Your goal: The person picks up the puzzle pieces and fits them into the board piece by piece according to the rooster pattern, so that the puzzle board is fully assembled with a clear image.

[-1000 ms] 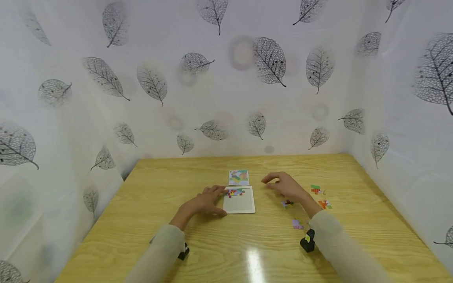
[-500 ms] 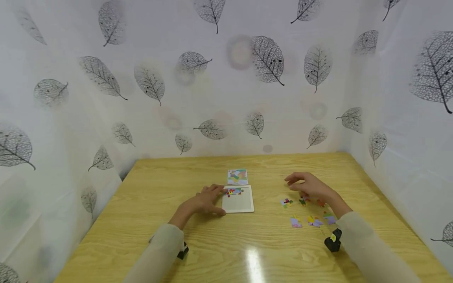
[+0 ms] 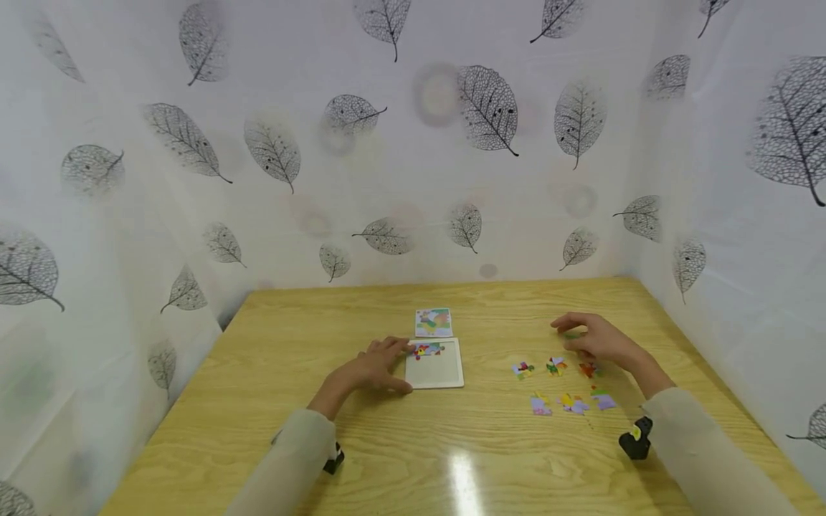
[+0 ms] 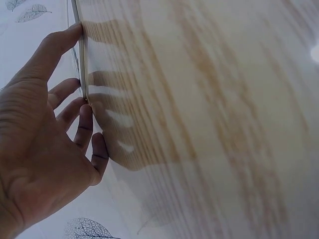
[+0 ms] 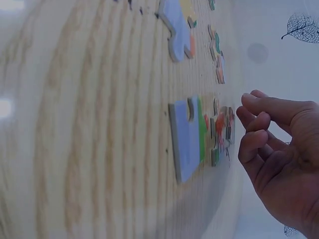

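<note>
A shallow white puzzle tray (image 3: pixel 460 365) lies mid-table, with a short row of joined jigsaw pieces (image 3: pixel 429 350) along its upper edge. My left hand (image 3: pixel 369 368) rests at the tray's left side, thumb at the near corner and fingers at the far one. The left wrist view shows those fingertips against the tray's thin edge (image 4: pixel 83 59). To the right, my right hand (image 3: pixel 603 340) hovers over the loose pieces, fingers loosely bent and holding nothing. Partly covered by its fingers is a green-edged jigsaw piece (image 3: pixel 571 335). A lilac and green piece (image 5: pixel 185 142) lies nearest the right wrist camera.
Behind the tray lies a square picture card (image 3: pixel 434 322). Several loose pieces are spread in rows on the right, among them a yellow and lilac piece (image 3: pixel 573 404) and an orange piece (image 3: pixel 587 370). Leaf-patterned white curtains (image 3: pixel 400 165) enclose the wooden table (image 3: pixel 361 459).
My right hand has moved right, from beside the tray to above the far-right pieces, uncovering nearer ones. My left hand has stayed at the tray.
</note>
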Available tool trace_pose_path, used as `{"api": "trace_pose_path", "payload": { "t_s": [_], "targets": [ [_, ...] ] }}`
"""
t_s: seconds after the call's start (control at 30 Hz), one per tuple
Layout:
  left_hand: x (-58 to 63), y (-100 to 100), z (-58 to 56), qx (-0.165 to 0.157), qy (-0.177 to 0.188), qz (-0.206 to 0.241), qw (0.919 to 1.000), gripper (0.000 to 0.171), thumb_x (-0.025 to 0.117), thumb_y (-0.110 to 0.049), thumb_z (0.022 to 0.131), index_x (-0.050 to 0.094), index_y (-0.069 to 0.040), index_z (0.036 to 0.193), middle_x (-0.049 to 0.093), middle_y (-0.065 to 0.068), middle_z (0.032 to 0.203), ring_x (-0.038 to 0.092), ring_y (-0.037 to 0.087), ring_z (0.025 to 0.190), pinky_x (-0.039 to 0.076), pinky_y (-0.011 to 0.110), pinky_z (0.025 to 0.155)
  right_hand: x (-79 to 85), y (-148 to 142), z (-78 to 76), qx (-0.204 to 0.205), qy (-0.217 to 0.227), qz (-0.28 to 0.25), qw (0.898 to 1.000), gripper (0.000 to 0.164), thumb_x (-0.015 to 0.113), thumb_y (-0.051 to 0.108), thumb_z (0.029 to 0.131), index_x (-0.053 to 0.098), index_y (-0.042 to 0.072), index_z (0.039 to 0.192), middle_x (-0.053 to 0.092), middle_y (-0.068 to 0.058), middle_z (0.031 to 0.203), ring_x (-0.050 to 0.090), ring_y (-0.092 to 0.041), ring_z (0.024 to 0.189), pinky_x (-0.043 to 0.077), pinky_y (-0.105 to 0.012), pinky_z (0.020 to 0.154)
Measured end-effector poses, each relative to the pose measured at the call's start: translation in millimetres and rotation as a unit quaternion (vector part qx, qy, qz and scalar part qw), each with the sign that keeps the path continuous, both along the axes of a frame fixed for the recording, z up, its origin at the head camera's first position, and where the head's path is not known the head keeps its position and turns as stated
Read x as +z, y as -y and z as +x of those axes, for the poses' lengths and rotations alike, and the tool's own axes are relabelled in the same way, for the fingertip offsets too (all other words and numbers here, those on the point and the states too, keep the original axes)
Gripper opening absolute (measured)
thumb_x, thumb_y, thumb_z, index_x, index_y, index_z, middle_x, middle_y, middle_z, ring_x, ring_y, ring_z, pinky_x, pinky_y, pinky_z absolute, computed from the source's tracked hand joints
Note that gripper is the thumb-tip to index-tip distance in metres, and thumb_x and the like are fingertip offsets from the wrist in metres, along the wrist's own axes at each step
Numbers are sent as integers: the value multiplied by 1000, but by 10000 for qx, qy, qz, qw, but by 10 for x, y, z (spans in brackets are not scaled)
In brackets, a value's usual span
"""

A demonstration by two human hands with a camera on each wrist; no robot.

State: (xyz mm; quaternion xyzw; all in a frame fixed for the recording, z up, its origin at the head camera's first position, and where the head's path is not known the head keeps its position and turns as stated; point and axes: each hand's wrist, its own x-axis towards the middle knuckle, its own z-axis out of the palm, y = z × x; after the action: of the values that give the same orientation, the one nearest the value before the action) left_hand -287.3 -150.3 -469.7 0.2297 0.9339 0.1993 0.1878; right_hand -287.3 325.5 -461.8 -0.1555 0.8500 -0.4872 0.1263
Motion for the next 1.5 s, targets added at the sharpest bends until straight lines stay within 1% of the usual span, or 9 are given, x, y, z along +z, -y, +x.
{"api": "trace_pose_path", "payload": {
  "t_s": [0.2,0.37,0.53,0.77,1.0,1.17,1.37,1.4,1.5],
  "targets": [
    [-14,8,-1,-2,-13,86,10000,89,81,-41,90,36,-15,162,27,15,168,21,47,153,17,76,116,-17,-107,6,-274,15,329,9991,43,59,-7,96,53,-11,138,42,-38,139,36,-12,52,37,-29,48],
    [-1,4,2,-7,37,45,10000,89,80,-42,90,34,-17,162,27,13,168,21,46,153,17,76,117,-52,-173,-3,-339,2,537,9980,39,56,-10,94,56,-10,133,46,-34,133,37,-10,50,37,-27,46],
    [20,16,13,-28,16,143,9999,88,81,-44,89,38,-17,161,29,13,167,24,45,152,20,76,116,-96,-188,-5,-296,-49,545,9981,33,58,-8,95,59,-9,128,54,-31,128,41,-11,50,39,-27,45],
    [-4,37,15,-91,101,57,9999,94,78,-51,88,32,-16,163,26,14,168,23,45,152,20,74,117,-135,-191,-10,-362,19,587,9976,30,57,-8,95,60,-7,125,58,-26,122,44,-14,53,40,-27,46],
    [-8,34,21,-78,55,170,9998,89,77,-49,90,35,-17,162,28,14,167,26,44,151,20,75,116,-135,-170,-12,-413,-234,750,9961,32,56,-9,93,62,-7,124,59,-27,121,43,-12,50,39,-27,44],
    [17,22,17,-27,127,130,9998,91,78,-48,90,32,-17,163,25,14,169,22,45,153,17,75,117,-107,-102,1,-501,-277,782,9953,30,59,-8,93,64,-8,122,60,-25,117,42,-11,49,40,-27,44],
    [5,23,11,-4,141,131,9998,91,77,-46,91,31,-16,164,23,15,170,21,45,153,15,75,118,-81,9,-18,-493,-258,558,9969,27,59,-6,96,64,-8,122,62,-25,117,42,-12,47,41,-29,44],
    [2,26,13,-22,111,154,9998,91,77,-46,91,32,-15,163,24,15,169,22,46,153,16,75,117,-78,27,-27,-460,-270,536,9971,27,59,-6,96,64,-8,122,63,-24,116,41,-11,46,40,-29,43],
    [-12,39,10,-105,64,143,9998,92,77,-46,91,30,-15,164,25,15,168,23,46,152,18,76,116,-60,98,-57,-386,-243,502,9977,27,55,-5,99,64,-7,124,69,-21,96,33,-9,44,35,-26,42]
  ]
}}
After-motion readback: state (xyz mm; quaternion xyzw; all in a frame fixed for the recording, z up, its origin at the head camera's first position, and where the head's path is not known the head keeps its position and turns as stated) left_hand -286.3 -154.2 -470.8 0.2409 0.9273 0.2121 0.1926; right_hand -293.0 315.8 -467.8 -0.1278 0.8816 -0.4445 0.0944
